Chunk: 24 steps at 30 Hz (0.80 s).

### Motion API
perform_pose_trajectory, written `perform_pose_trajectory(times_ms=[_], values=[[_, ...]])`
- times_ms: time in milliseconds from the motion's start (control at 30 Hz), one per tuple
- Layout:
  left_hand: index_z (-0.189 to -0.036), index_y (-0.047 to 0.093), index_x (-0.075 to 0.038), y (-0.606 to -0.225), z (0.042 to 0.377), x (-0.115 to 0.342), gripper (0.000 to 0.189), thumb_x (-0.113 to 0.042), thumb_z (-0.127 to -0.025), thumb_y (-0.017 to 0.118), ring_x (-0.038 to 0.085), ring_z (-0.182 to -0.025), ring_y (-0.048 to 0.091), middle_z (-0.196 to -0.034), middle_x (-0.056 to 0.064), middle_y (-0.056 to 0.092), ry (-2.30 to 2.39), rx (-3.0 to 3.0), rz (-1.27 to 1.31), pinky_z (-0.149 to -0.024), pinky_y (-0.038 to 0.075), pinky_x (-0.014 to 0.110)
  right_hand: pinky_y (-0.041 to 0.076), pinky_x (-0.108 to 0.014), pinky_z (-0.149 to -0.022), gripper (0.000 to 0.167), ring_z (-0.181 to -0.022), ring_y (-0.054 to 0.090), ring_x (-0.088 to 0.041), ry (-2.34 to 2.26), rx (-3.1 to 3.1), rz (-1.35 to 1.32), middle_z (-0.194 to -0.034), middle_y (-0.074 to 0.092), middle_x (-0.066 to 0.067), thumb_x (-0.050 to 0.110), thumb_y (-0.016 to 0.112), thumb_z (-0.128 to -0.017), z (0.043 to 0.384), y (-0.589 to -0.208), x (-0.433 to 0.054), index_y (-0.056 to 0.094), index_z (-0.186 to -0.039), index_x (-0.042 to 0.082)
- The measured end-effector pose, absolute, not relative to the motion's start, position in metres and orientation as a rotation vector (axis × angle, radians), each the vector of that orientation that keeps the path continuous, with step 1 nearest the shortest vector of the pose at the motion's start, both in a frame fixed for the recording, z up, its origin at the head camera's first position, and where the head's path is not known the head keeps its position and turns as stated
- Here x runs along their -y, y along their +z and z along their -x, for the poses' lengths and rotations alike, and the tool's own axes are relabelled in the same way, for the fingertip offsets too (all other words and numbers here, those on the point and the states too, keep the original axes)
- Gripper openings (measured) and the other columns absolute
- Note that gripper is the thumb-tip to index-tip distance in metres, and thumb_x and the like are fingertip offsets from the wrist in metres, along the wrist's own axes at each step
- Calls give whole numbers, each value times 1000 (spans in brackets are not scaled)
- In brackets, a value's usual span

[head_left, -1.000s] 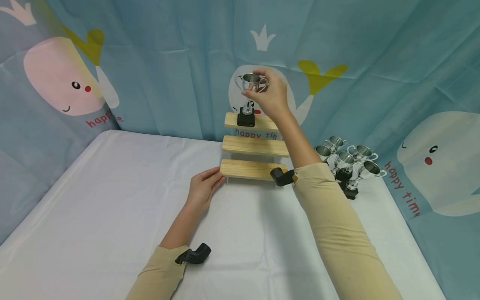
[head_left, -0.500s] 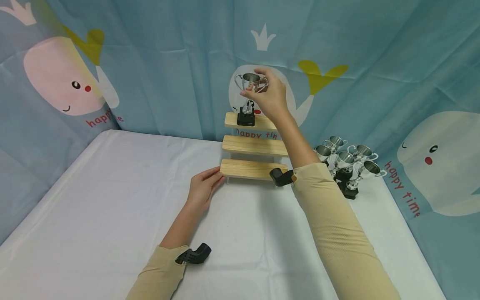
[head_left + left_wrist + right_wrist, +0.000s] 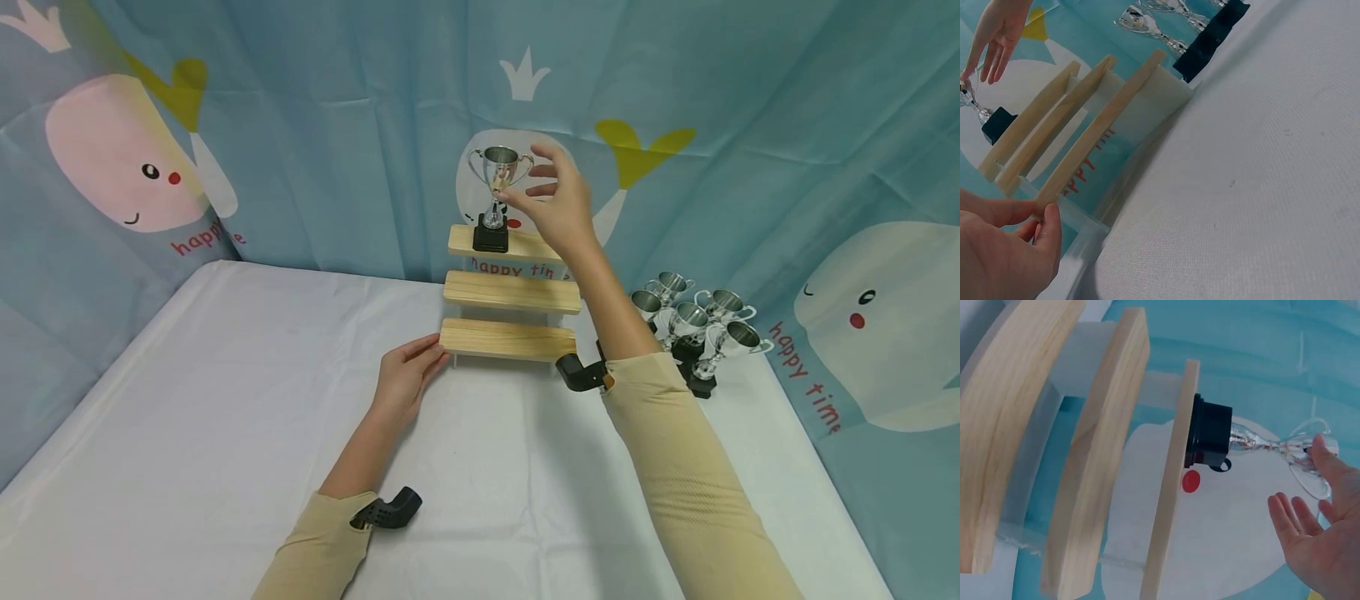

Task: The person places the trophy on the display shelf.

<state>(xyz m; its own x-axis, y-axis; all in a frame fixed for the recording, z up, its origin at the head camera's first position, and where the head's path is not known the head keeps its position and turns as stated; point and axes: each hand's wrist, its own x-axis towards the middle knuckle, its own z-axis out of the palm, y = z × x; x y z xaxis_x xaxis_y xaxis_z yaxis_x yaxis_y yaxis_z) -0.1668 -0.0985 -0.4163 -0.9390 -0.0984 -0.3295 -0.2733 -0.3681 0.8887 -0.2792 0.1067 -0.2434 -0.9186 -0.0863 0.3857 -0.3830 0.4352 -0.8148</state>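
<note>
A silver two-handled trophy cup [image 3: 491,237] on a black base stands upright on the left part of the top board of a three-tier wooden shelf [image 3: 510,340]. Just right of it is my right hand [image 3: 564,204], its fingers spread away from the cup. The thumb overlaps the cup in the right wrist view, where my right hand [image 3: 1332,544] has its palm showing; whether it touches is unclear. My left hand [image 3: 401,383] pinches the left end of the lowest board. In the left wrist view, thumb and fingers of the left hand [image 3: 1013,250] hold that board's end [image 3: 1054,187].
Several similar trophies [image 3: 688,321] stand grouped on the white-covered table [image 3: 247,433], right of the shelf, partly behind my right forearm. A blue printed curtain [image 3: 337,150] hangs behind and along both sides. Clear supports join the shelf's boards.
My right hand has let go of the trophy and moved slightly right, its fingers opening. The trophy stays in place on the top board. My left hand has not moved.
</note>
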Motion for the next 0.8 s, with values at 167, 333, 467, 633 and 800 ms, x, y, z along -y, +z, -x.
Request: perform_pose_trajectory(times_ms=[167,333,467,633,800], values=[[-147,54,9,-417,166,99,41,4,-106,59,29,-134,60,-148,24,54,2453,-1703,516,-101,60,21,61,-41,-101,70,-120,65,-34,1485,2410,-376,-143,61,-17,19,82,-95,274,-249,-112,48,-156,11],[-146,55,8,-417,166,99,40,3,-106,59,28,-133,61,-147,22,55,2451,-1703,529,-99,61,20,61,-41,-104,64,-120,66,-34,1475,2385,-376,-141,63,-18,19,80,-97,265,-254,-117,52,-153,8],[-146,55,8,-416,166,99,40,3,-106,59,28,-133,61,-148,22,55,2455,-1701,531,-99,60,20,61,-43,-105,61,-121,66,-34,1480,2358,-378,-141,63,-20,17,79,-98,256,-257,-122,53,-152,5],[-146,55,9,-416,166,98,40,4,-106,59,29,-134,60,-148,23,55,2463,-1700,531,-100,60,21,60,-46,-106,58,-122,65,-36,1505,2327,-391,-142,61,-22,14,76,-100,243,-262,-132,52,-152,3],[-146,55,9,-418,168,98,40,4,-106,59,29,-134,60,-148,23,55,2461,-1703,521,-100,60,21,58,-48,-109,56,-124,64,-37,1468,2324,-381,-142,60,-23,14,74,-101,229,-267,-143,52,-151,1]])
